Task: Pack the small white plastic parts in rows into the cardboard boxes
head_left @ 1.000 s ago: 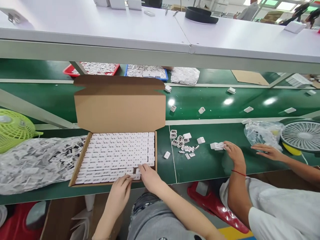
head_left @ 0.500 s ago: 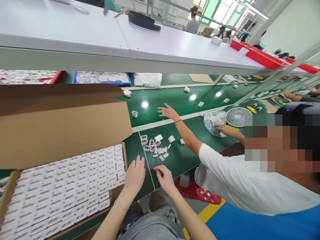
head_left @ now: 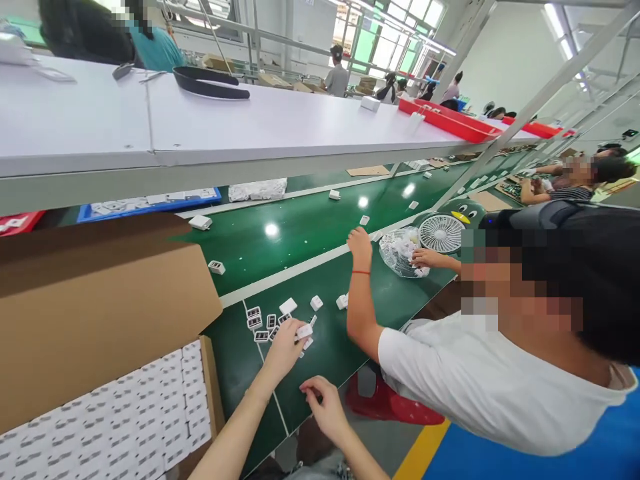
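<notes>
Evidently, the grip of the left hand (head_left: 285, 348) pinches a white piece (head_left: 304, 331) by the loose casings (head_left: 261, 336), in from the near edge of the tabletop (head_left: 234, 367), where brushing fingers could scatter them, while the right hand (head_left: 324, 405) (curled, contents impossible to tell) is at that edge.

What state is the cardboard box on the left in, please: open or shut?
The cardboard box is open: its lid is raised on the far side, and rows of white pieces show inside.

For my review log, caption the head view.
Left hand pinching a white part, right hand nearby, open box at left.
</notes>
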`<state>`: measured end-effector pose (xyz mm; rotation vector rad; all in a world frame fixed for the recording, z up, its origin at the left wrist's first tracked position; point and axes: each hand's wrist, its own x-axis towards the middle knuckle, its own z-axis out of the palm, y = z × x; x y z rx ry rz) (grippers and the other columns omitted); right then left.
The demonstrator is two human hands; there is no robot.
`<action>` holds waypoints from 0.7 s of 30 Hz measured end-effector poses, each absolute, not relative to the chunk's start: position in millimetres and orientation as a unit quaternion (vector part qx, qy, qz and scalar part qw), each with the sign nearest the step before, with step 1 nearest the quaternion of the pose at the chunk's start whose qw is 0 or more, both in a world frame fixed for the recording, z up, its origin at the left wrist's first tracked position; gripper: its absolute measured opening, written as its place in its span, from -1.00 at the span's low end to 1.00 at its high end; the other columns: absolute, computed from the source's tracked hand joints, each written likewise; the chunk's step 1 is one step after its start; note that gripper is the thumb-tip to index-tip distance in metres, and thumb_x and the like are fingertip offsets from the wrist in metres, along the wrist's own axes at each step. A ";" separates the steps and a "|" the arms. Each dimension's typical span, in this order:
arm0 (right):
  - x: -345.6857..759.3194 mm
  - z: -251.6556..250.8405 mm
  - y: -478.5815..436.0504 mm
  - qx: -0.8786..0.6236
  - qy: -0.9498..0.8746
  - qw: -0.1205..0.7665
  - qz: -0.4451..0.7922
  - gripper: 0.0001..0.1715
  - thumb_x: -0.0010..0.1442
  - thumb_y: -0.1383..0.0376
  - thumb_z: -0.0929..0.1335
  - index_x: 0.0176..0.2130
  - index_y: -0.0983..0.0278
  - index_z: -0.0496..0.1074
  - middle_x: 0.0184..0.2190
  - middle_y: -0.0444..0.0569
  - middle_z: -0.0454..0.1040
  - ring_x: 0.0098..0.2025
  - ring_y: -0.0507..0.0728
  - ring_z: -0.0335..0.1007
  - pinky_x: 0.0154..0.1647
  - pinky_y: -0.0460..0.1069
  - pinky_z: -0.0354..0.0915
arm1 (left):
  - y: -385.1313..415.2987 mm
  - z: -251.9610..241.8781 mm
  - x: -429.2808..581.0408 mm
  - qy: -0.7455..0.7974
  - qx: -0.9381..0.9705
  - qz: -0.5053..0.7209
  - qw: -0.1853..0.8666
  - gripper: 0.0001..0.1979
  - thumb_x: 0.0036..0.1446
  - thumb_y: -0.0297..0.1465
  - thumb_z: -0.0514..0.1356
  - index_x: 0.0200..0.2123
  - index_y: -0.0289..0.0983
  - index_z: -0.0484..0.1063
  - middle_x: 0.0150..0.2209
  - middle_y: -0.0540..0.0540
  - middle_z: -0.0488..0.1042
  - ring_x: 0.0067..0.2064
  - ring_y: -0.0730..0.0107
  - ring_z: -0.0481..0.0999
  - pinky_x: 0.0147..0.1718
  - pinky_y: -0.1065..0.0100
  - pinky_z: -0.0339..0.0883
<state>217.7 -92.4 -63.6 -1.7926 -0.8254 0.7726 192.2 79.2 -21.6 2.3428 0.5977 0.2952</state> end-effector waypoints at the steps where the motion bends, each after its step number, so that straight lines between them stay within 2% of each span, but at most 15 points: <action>1: 221.8 -64.4 -91.3 -0.741 -0.342 0.490 0.307 -0.74 0.10 0.43 0.19 -0.37 0.25 0.44 -0.43 -0.07 0.42 -0.38 0.06 0.36 -0.39 -0.09 0.24 | 88.2 -17.5 212.5 0.204 0.915 0.112 0.330 -0.83 0.06 -0.43 0.07 -0.23 -0.23 0.34 -0.15 -0.12 0.33 -0.05 0.26 0.31 -0.06 0.19 0.23; 5: 247.1 -61.1 -87.1 -0.763 -0.371 0.466 0.251 -0.73 0.14 0.42 0.17 -0.32 0.22 0.41 -0.41 -0.07 0.41 -0.37 0.06 0.34 -0.36 -0.08 0.26 | 123.9 -7.8 275.4 0.063 0.972 0.025 0.225 -0.85 -0.10 -0.52 0.17 -0.38 -0.26 0.40 0.10 -0.15 0.16 0.19 0.04 0.02 0.11 0.04 -0.03; 7: 270.5 -55.7 -80.0 -0.791 -0.382 0.439 0.188 -0.70 0.16 0.42 0.14 -0.25 0.22 0.38 -0.31 -0.02 0.41 -0.26 0.09 0.34 -0.23 -0.03 0.27 | 138.6 -8.2 293.7 0.024 0.974 -0.081 0.211 -0.85 -0.15 -0.53 0.18 -0.41 -0.26 0.39 0.09 -0.13 0.18 0.14 0.04 0.13 0.06 0.08 0.05; 9: 301.4 -51.8 -67.1 -0.835 -0.377 0.389 0.098 -0.67 0.15 0.39 0.13 -0.12 0.24 0.33 -0.16 0.08 0.36 -0.09 0.17 0.27 -0.09 0.07 0.22 | 149.1 -11.2 304.7 0.019 0.961 -0.165 0.220 -0.80 -0.18 -0.52 0.19 -0.38 -0.24 0.38 -0.02 -0.11 0.27 -0.06 0.18 0.37 -0.12 0.22 0.25; 12: 350.5 -57.3 -40.9 -0.903 -0.316 0.289 -0.012 -0.54 0.11 0.25 0.21 0.01 0.34 0.22 -0.02 0.26 0.22 0.02 0.34 0.12 -0.10 0.23 0.18 | 156.0 -17.0 311.3 0.022 0.952 -0.201 0.228 -0.72 -0.16 -0.53 0.17 -0.29 -0.20 0.34 -0.21 -0.03 0.33 -0.33 0.39 0.45 -0.37 0.40 0.30; 14: 375.4 -69.2 -24.0 -0.930 -0.261 0.256 -0.041 -0.42 0.07 0.12 0.25 0.02 0.37 0.19 -0.04 0.32 0.18 -0.02 0.40 0.12 -0.21 0.24 0.22 | 155.9 -19.4 311.6 0.020 0.952 -0.208 0.225 -0.70 -0.10 -0.51 0.14 -0.22 -0.18 0.30 -0.25 -0.01 0.31 -0.38 0.44 0.43 -0.41 0.44 0.28; 16: 390.3 -83.5 -11.5 -0.936 -0.233 0.261 -0.047 -0.39 0.06 0.06 0.24 0.01 0.38 0.19 -0.07 0.31 0.18 -0.07 0.37 0.15 -0.26 0.21 0.23 | 153.1 -19.4 311.3 0.023 0.953 -0.207 0.221 -0.66 -0.05 -0.48 0.10 -0.14 -0.15 0.26 -0.26 -0.01 0.29 -0.41 0.47 0.43 -0.41 0.45 0.28; 19: 398.6 -98.5 -5.3 -0.920 -0.251 0.298 -0.045 -0.50 0.09 0.12 0.21 -0.04 0.37 0.24 -0.13 0.24 0.20 -0.13 0.30 0.18 -0.20 0.16 0.22 | 142.8 -14.6 313.1 0.038 0.955 -0.183 0.229 -0.52 -0.02 -0.46 0.10 0.02 -0.11 0.15 -0.24 -0.02 0.29 -0.40 0.46 0.44 -0.38 0.45 0.29; 21: 399.4 -100.3 -11.2 -0.907 -0.273 0.317 -0.039 -0.56 0.10 0.16 0.21 -0.09 0.39 0.27 -0.17 0.22 0.22 -0.15 0.28 0.19 -0.16 0.15 0.19 | 131.1 -8.6 314.9 0.049 0.955 -0.162 0.244 -0.47 -0.06 -0.50 0.13 0.04 -0.15 0.15 -0.23 -0.05 0.31 -0.33 0.39 0.46 -0.34 0.42 0.30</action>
